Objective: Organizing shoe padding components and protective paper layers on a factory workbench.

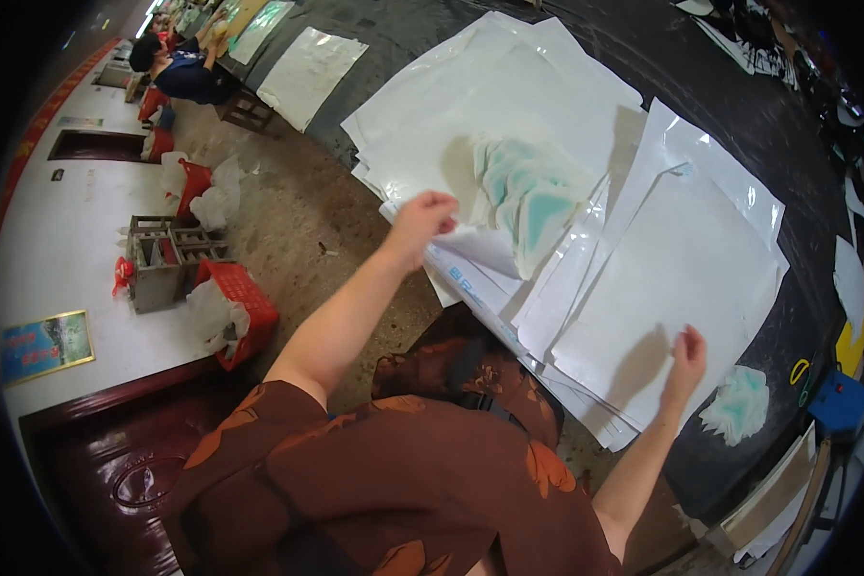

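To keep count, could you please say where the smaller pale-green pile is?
In the head view, the smaller pile lies at right on the dark tabletop, between the right hand and the blue box.

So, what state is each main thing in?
Large flat white sheets: stacked unevenly, near edge curling up
Bare left hand: fingers closed at that curl
Bare right hand: raised above sheets, fingers curled
Flat white-and-teal pieces: overlapping in two piles
Red plastic basket: holding crumpled whitish plastic

The left hand (422, 228) pinches a curled white sheet (494, 250), fanned green pieces (540, 204) lying to its right, while a smaller green pile (736, 405) lies beside the right hand (684, 369).
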Demonstrator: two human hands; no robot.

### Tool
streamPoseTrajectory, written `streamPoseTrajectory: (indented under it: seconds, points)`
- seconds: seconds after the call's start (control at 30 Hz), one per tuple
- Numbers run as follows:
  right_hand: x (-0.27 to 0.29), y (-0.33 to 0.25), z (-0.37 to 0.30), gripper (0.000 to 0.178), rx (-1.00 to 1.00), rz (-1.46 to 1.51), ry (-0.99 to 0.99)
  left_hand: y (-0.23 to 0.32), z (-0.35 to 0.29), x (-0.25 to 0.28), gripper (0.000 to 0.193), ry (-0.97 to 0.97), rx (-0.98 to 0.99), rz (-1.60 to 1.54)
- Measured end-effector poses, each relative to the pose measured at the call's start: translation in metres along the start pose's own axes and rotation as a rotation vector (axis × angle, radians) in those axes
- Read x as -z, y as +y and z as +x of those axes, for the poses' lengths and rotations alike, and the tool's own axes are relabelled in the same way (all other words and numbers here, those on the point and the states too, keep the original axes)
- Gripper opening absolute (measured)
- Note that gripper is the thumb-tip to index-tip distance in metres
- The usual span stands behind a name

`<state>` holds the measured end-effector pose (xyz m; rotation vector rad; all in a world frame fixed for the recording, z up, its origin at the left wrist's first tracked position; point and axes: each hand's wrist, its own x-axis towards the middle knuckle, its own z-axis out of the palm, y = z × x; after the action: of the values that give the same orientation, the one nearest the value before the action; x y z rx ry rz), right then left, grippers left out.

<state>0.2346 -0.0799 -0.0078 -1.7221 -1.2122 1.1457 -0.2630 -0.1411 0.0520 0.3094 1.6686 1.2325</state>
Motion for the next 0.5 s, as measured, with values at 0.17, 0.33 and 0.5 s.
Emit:
streamPoseTrajectory:
  seconds: [0.17,0.33,0.5]
  points:
    - [-0.136,-0.086,-0.048,0.028,-0.175,0.244,-0.346,0.051,0.068,0.041,0.020,0.032,-0.016,-0.199]
    - [-0.236,-0.118,-0.054,0.054,-0.175,0.218,-0.372,0.023,0.136,0.031,0.043,-0.176,0.313,-0.135]
    - [-0.281,-0.136,-0.053,0.076,-0.238,0.237,-0.298,0.037,0.126,-0.002,0.047,-0.340,0.429,-0.041]
